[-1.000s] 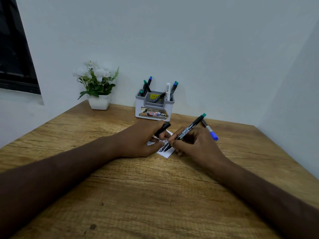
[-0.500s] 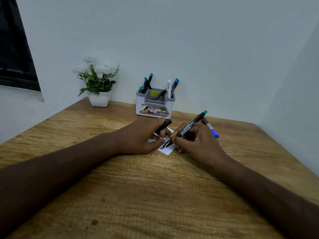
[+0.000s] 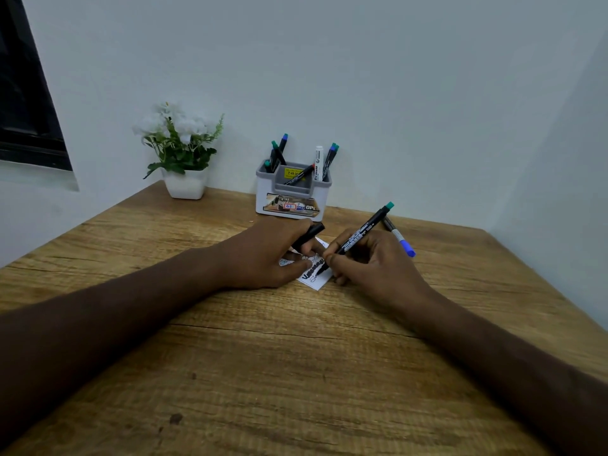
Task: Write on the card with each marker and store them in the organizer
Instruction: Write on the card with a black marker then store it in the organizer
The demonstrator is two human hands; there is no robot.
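A small white card (image 3: 316, 278) with black scribbles lies on the wooden table (image 3: 263, 357). My right hand (image 3: 371, 268) grips a black marker with a green end (image 3: 360, 233), its tip touching the card. My left hand (image 3: 273, 255) presses the card's left side and holds a black marker cap (image 3: 309, 235) between its fingers. A blue-capped marker (image 3: 399, 241) lies on the table just behind my right hand. The white and grey organizer (image 3: 292, 202) stands by the wall with several markers upright in it.
A white pot of white flowers (image 3: 184, 159) stands at the back left by the wall. A dark window frame (image 3: 23, 93) is on the left wall. The table meets walls at the back and on the right.
The marker tip has shifted slightly along the card as it writes. Both hands stay in nearly the same place; the view has tilted a little.
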